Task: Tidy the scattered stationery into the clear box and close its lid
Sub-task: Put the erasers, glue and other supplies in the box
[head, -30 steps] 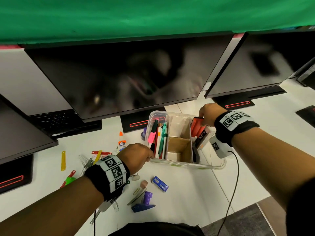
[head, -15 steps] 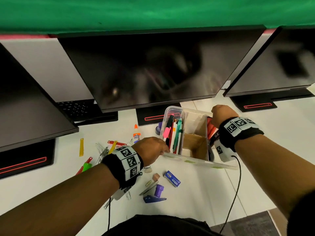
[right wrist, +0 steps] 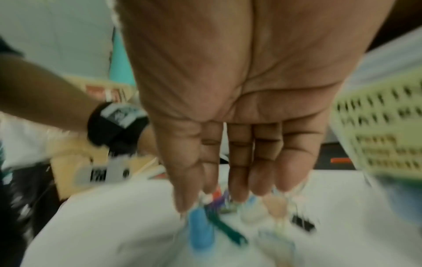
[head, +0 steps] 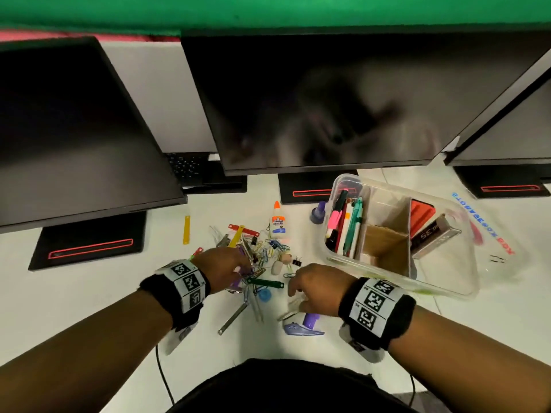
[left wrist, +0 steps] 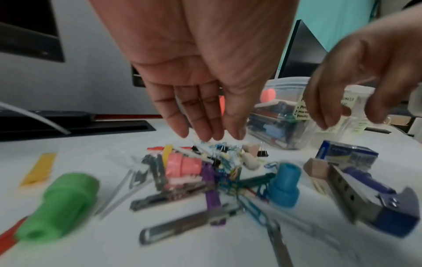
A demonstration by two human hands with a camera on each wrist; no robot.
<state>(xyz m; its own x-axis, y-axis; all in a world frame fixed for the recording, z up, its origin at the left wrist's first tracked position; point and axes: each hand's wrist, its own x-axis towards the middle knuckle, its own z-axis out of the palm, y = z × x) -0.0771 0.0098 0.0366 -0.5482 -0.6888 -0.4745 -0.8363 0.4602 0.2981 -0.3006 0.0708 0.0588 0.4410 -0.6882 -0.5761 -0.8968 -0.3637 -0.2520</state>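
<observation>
Head view: clear plastic compartment box already holding pens, lid off; open left hand and open right hand above the colourful clip pile not yet boxed.

Stationery heap at centre of the surface, box to its right, screens behind.

In the head view the box sits right of centre with its lid lying against its right side; pens stand in its left compartment, a stapler in its right one. The glue bottle lies left of the box, behind the heap of paper clips. The left hand is over the heap's left part, the right hand over its lower right, above the staple remover. A keyboard lies behind, between two monitors in the upper frame.
</observation>
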